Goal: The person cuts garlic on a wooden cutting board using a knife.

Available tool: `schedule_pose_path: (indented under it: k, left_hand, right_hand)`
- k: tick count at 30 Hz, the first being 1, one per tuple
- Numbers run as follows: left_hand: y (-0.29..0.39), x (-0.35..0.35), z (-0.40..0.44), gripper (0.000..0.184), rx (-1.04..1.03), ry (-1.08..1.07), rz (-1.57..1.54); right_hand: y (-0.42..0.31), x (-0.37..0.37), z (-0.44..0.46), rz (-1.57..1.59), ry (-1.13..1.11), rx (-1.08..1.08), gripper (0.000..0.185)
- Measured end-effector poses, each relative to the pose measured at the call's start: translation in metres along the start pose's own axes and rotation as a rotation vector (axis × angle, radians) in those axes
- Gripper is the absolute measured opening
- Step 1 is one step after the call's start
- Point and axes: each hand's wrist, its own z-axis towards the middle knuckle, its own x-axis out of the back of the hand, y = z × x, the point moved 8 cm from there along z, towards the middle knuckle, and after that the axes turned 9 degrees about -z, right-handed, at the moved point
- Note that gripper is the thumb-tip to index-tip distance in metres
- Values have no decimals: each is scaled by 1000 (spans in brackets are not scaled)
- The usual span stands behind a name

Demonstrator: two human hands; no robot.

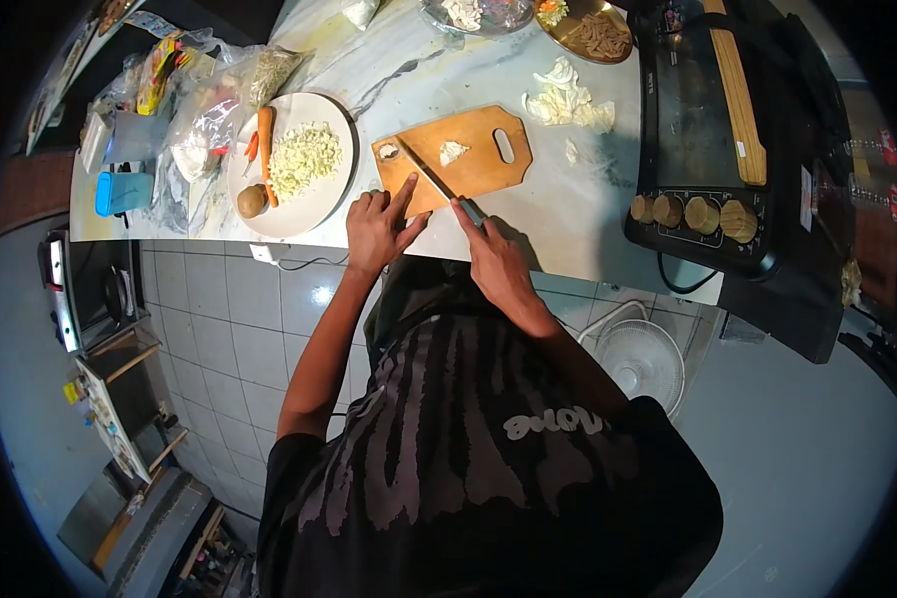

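My right hand (503, 264) is wrapped around the handle of a kitchen knife (429, 171). The blade lies slanted over a wooden cutting board (478, 128), its tip towards the far left corner. My left hand (374, 231) is at the board's near left edge, index finger and thumb stretched apart, the other fingers partly bent, nothing visible in it. A small heap of white chopped pieces (453, 152) sits right of the blade. Near the tip is a small pale piece with a dark edge (388, 151), whose kind I cannot make out.
Left stands a plate (334, 110) with chopped pale vegetable (309, 159), a carrot (266, 149), red chillies (251, 149) and a round brown item (252, 201). Cabbage leaves (568, 100) lie beyond the board. A black appliance with knobs (703, 214) borders the right; plastic bags (204, 110) crowd the left.
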Motion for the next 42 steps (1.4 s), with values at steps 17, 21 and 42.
schedule_pose_path:
  k: [17,21,42]
  left_hand:
    - [2,4,4,69,27,5,-67]
    - [3,6,4,68,25,28,-72]
    - [2,4,2,68,21,33,-89]
  right_hand:
    - [5,-4,5,456,-140,-69,56]
    - [4,-4,4,298,-28,38,65]
    - [5,-1,4,208,4,58,68]
